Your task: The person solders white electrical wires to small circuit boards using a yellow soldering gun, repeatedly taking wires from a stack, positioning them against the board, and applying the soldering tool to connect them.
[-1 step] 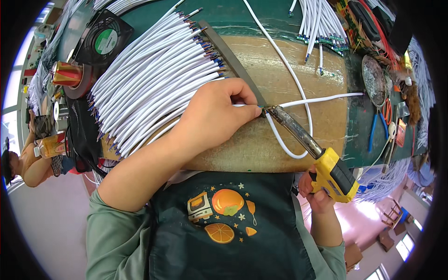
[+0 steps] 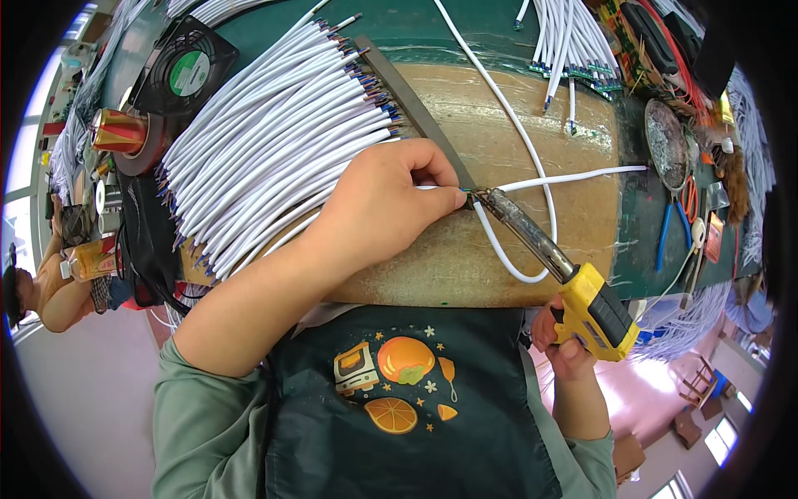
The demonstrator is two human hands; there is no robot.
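My left hand [image 2: 378, 204] is closed in a pinch at the end of a white cable [image 2: 426, 188], beside a flat metal bar [image 2: 420, 116]. Its fingertips partly hide the cable end and a tiny dark piece there. My right hand [image 2: 565, 343] grips a yellow and black soldering iron [image 2: 594, 309] by its handle. The iron's tip meets the work right beside my left thumb. A second white cable [image 2: 507, 264] loops away from that spot to the right. To the left of the bar lies a thick row of white cables [image 2: 274, 150] with bared coloured wire ends, partly under my left wrist.
Brown board [image 2: 573, 224] covers part of the green table [image 2: 399, 27]. A black fan [image 2: 184, 68] and a tape roll [image 2: 145, 150] stand at the left. White cables with small green boards [image 2: 573, 41] lie far right, near a metal dish [image 2: 667, 137] and blue-handled pliers [image 2: 672, 233].
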